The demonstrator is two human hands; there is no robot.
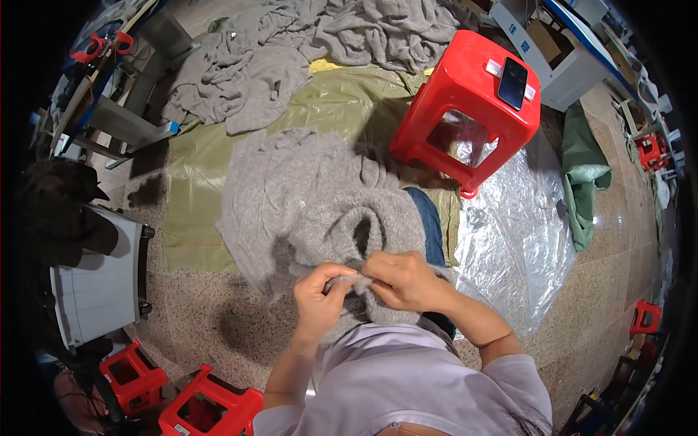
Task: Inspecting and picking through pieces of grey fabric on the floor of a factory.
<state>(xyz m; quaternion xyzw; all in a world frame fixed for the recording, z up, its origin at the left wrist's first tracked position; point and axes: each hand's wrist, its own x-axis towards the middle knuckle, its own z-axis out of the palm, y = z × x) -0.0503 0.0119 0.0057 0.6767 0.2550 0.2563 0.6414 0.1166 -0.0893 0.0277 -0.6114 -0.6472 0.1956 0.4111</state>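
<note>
A grey-brown knitted fabric point(327, 225) is bunched over my lap and trails forward onto the olive sheet. My left hand point(320, 298) pinches a small gathered bit of it between thumb and fingers. Close beside it, almost touching, my right hand point(407, 280) is closed on the same knit. A dark opening shows in the folds just beyond my hands. Whether a small tool sits between my fingertips is too hidden to tell. Blue denim point(427, 225) shows beside the knit at my right leg.
A red stool point(465, 94) stands ahead to the right with a dark phone point(512, 83) on top. More grey-brown knit point(247, 73) lies heaped at the far side. Clear plastic sheeting point(502, 240) covers the floor at right. A grey wheeled cabinet point(102, 280) stands left, red stools point(207, 407) behind it.
</note>
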